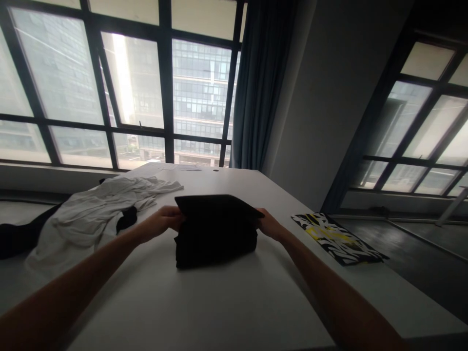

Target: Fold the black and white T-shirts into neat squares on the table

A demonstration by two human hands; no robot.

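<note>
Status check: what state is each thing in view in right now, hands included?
black garment, folded compact, top fold raised.
left hand, gripping its left edge.
right hand, gripping its right edge.
white garment, crumpled, unfolded.
patterned sheet, lying flat.
curtain, drawn aside.

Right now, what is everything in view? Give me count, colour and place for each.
folded garment: one, black, table centre, between both hands
crumpled garment: one, white, table left
dark cloth: black, partly under the crumpled garment, count unclear
patterned sheet: one, black, white and yellow, table right edge
table: one, white
curtain: one, blue-grey, beside the window
left hand: grips the folded garment's left edge
right hand: grips its right edge
</note>
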